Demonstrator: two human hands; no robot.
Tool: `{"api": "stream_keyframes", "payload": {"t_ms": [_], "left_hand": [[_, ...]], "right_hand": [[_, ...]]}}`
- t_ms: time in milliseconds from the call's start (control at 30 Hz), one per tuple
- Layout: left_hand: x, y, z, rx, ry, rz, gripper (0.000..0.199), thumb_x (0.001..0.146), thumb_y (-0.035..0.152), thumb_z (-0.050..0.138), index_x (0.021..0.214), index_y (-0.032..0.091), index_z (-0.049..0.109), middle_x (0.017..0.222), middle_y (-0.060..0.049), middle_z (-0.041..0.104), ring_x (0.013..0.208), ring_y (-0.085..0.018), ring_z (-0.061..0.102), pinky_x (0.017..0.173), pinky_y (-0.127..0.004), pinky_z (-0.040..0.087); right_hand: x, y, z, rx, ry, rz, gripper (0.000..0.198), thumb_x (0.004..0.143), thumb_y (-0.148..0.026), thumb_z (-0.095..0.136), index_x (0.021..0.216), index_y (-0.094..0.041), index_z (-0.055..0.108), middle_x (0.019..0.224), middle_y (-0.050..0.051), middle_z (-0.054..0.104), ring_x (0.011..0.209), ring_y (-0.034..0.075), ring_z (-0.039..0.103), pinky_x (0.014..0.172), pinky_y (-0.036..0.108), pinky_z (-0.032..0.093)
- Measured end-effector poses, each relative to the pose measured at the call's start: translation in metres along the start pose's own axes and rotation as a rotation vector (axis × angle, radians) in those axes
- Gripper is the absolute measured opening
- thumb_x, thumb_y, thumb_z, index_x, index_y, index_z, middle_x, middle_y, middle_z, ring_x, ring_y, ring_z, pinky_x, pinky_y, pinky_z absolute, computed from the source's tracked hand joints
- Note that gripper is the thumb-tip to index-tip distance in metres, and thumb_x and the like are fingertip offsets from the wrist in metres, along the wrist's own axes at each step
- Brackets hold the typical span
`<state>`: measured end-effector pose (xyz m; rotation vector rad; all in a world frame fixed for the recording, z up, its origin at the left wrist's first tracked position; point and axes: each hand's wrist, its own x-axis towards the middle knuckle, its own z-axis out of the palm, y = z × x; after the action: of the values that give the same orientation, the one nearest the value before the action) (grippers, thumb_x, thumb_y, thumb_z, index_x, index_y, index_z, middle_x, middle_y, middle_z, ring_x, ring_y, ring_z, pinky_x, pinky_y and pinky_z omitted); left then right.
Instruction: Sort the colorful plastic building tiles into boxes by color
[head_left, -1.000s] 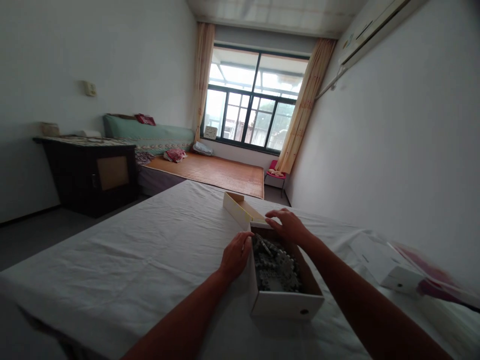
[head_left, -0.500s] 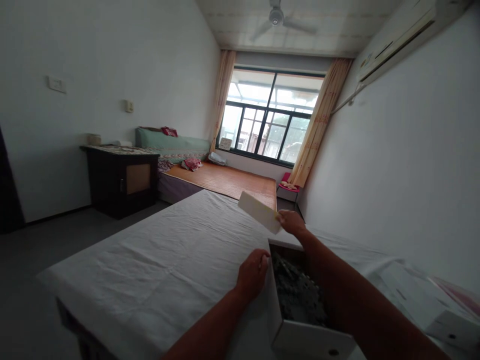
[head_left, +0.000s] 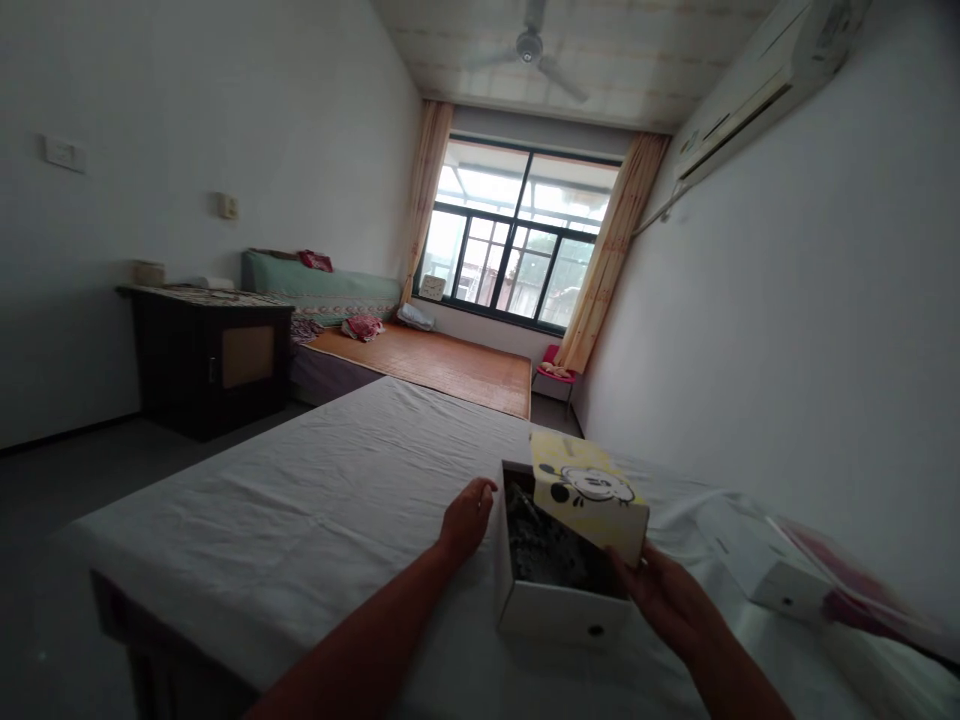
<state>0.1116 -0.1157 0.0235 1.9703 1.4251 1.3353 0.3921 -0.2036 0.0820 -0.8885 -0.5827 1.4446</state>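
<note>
A white cardboard box, like a shoebox, stands on the cloth-covered table. Inside lies a dark, crumpled-looking mass that I cannot make out. My right hand is closed on the near corner of the box lid, which is yellow and white with a cartoon mouse face. Tilted, the lid covers the far right part of the opening and leaves the left and near parts exposed. My left hand is close against the box's left wall, its fingers curled; whatever they may hold is hidden.
White cloth spreads over the table. Another white box and a clear bag with pink and purple lie at the right. Beyond are a bed, a dark cabinet and a pink chair.
My right hand has brought the lid back toward me and over the box, turning its printed face into view. My left hand stays beside the box. The view has shifted right.
</note>
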Motion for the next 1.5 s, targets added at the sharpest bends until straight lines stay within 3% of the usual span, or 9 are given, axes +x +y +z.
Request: {"api": "stream_keyframes", "payload": {"t_ms": [233, 433, 733, 900, 1100, 1167, 1267, 1367, 1500], "left_hand": [[-0.001, 0.011, -0.003, -0.035, -0.11, -0.142, 0.029, 0.093, 0.032, 0.03, 0.1, 0.023, 0.057, 0.094, -0.003, 0.064, 0.091, -0.017, 0.059, 0.084, -0.028, 0.042], [0.004, 0.026, -0.004, -0.163, -0.274, -0.324, 0.037, 0.092, 0.038, 0.026, 0.104, 0.019, 0.055, 0.096, -0.008, 0.064, 0.078, -0.017, 0.061, 0.065, -0.028, 0.05], [-0.019, 0.062, -0.041, -0.5, -0.477, -0.441, 0.063, 0.082, 0.07, 0.033, 0.119, 0.024, 0.056, 0.119, -0.008, 0.061, 0.101, -0.025, 0.058, 0.062, -0.027, 0.05], [-0.02, 0.067, -0.051, -0.377, -0.579, -0.527, 0.048, 0.077, 0.059, 0.052, 0.117, 0.031, 0.056, 0.12, -0.004, 0.062, 0.103, -0.025, 0.057, 0.059, -0.026, 0.05], [-0.019, 0.063, -0.044, -0.349, -0.564, -0.572, 0.048, 0.075, 0.052, 0.055, 0.119, 0.033, 0.055, 0.119, -0.006, 0.063, 0.1, -0.027, 0.059, 0.056, -0.028, 0.052], [-0.015, 0.071, -0.036, -0.355, -0.563, -0.557, 0.047, 0.075, 0.052, 0.055, 0.118, 0.032, 0.056, 0.117, -0.006, 0.063, 0.099, -0.027, 0.059, 0.054, -0.028, 0.053], [-0.01, 0.1, -0.011, -0.403, -0.586, -0.49, 0.052, 0.075, 0.05, 0.056, 0.124, 0.033, 0.05, 0.121, -0.006, 0.06, 0.104, -0.027, 0.057, 0.055, -0.027, 0.054], [-0.014, 0.143, 0.035, -0.489, -0.665, -0.412, 0.057, 0.078, 0.048, 0.054, 0.131, 0.031, 0.042, 0.131, -0.008, 0.052, 0.111, -0.027, 0.053, 0.057, -0.027, 0.054], [-0.038, 0.194, 0.121, -0.645, -0.811, -0.325, 0.056, 0.079, 0.048, 0.054, 0.129, 0.027, 0.043, 0.13, -0.01, 0.05, 0.109, -0.027, 0.053, 0.058, -0.026, 0.054]], "right_hand": [[-0.043, -0.006, -0.017, -0.085, -0.157, 0.151, 0.053, 0.086, -0.04, 0.056, 0.135, -0.032, 0.038, 0.113, 0.004, 0.067, 0.093, 0.019, 0.067, 0.073, 0.031, 0.058], [-0.056, -0.008, -0.031, -0.52, -0.026, 0.223, 0.075, 0.068, -0.064, 0.063, 0.134, -0.04, 0.038, 0.133, 0.005, 0.053, 0.079, 0.016, 0.066, 0.051, 0.022, 0.047], [-0.043, 0.003, -0.03, -0.895, -0.225, 0.172, 0.063, 0.071, -0.062, 0.059, 0.127, -0.036, 0.049, 0.136, 0.005, 0.049, 0.103, 0.023, 0.058, 0.073, 0.032, 0.048], [-0.037, 0.002, -0.022, -0.702, -0.241, 0.179, 0.059, 0.074, -0.061, 0.055, 0.125, -0.032, 0.052, 0.138, 0.007, 0.047, 0.115, 0.027, 0.052, 0.082, 0.044, 0.047], [-0.028, 0.041, 0.011, -0.621, -0.241, -0.176, 0.065, 0.069, -0.059, 0.062, 0.124, -0.023, 0.053, 0.13, 0.008, 0.056, 0.121, 0.026, 0.047, 0.1, 0.042, 0.037], [-0.032, 0.039, 0.013, -0.621, -0.229, -0.257, 0.061, 0.073, -0.056, 0.059, 0.123, -0.022, 0.054, 0.127, 0.008, 0.058, 0.12, 0.025, 0.048, 0.101, 0.041, 0.037], [-0.048, 0.014, -0.004, -0.593, -0.057, -0.182, 0.062, 0.077, -0.054, 0.053, 0.132, -0.028, 0.044, 0.127, 0.007, 0.058, 0.112, 0.027, 0.055, 0.086, 0.043, 0.048], [-0.072, -0.027, -0.046, -0.558, 0.162, -0.178, 0.063, 0.076, -0.054, 0.055, 0.133, -0.03, 0.043, 0.128, 0.007, 0.058, 0.108, 0.028, 0.058, 0.075, 0.041, 0.053], [-0.104, -0.076, -0.122, -0.527, 0.402, -0.315, 0.051, 0.069, -0.05, 0.066, 0.114, -0.026, 0.061, 0.125, 0.006, 0.061, 0.116, 0.027, 0.052, 0.088, 0.038, 0.049]]}}
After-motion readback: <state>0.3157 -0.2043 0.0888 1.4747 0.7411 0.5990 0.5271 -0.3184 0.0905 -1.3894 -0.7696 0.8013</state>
